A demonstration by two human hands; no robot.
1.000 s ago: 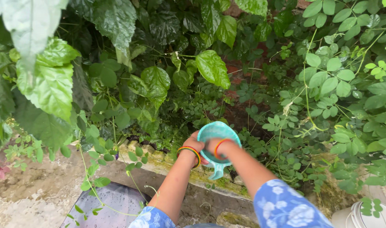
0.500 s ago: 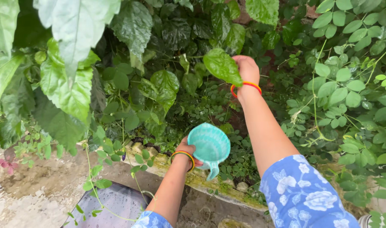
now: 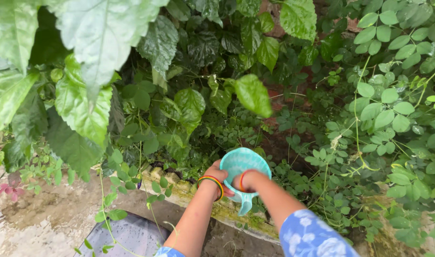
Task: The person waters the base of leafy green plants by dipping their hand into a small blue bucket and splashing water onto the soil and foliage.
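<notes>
Above the mossy ledge (image 3: pixel 227 207), left hand (image 3: pixel 216 174) grips the turquoise basket (image 3: pixel 243 164); right hand (image 3: pixel 246 181), fingers hidden, dips inside, picking seemingly unfinished.

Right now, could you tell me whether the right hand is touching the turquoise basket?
Touching. The head view shows the right hand reaching into the turquoise basket, overlapping its rim with no gap.

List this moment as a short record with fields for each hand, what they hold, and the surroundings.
left hand: grips the rim of the turquoise cup, bangles on the wrist
right hand: inside the cup, fingers hidden
cup: tilted, handle pointing down
ahead: leafy plants, large wet leaves
below: mossy stone edging
sleeve: blue, floral
</notes>
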